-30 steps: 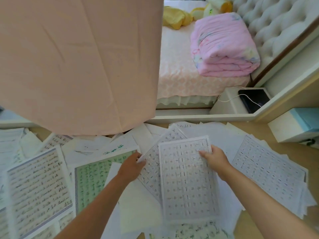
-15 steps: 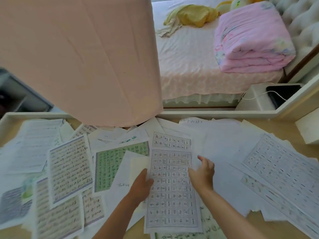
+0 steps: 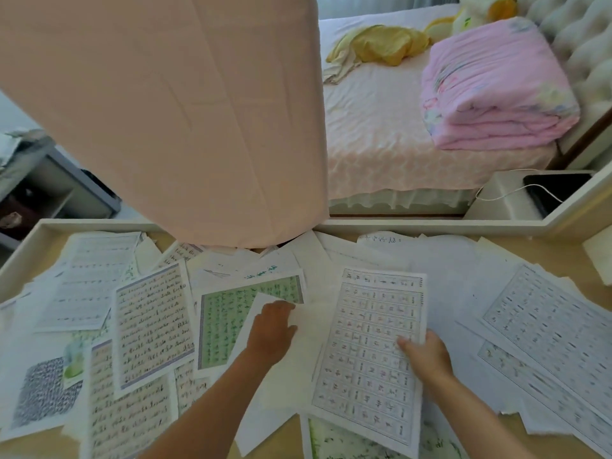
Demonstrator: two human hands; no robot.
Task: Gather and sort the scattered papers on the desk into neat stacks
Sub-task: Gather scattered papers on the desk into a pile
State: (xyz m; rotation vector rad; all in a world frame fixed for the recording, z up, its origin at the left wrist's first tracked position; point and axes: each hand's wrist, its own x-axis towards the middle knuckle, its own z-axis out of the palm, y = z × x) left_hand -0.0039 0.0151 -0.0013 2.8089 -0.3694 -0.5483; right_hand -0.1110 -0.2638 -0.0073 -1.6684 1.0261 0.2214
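- Papers (image 3: 447, 293) are spread in overlapping layers over nearly the whole desk (image 3: 543, 256), whose bare wood is seen only at the far right and in small gaps along the near edge.
- A grid sheet (image 3: 367, 326), printed with rows of small boxed characters, is held at its right edge by the right hand (image 3: 427, 357). The thumb is laid on top of the page, and the other fingers are hidden beneath it.
- That sheet is placed in front of the person, right of centre, slightly tilted and lying over other pages.
- The left hand (image 3: 271, 331) is laid on a blank sheet (image 3: 298, 366) just left of the grid sheet, with its fingers bent at the sheet's far edge. Whether the page is pinched or only pressed cannot be told.
- A green sheet (image 3: 228, 323) is partly covered by the blank sheet, and a handwritten sheet (image 3: 152, 326) with a purple border is seen to its left, tilted on top of others.
- More grid-printed pages (image 3: 556, 329) are fanned out at the right end of the desk.
- A peach cloth (image 3: 165, 111) is seen hanging down to the desk's far rim (image 3: 99, 223), its lower end just above the papers there.
- Beyond the rim a bed (image 3: 381, 134) is seen, with a folded pink quilt (image 3: 496, 87) and a yellow cloth (image 3: 387, 44) on it. A black device (image 3: 559, 190) with a white cable is set beside the bed.
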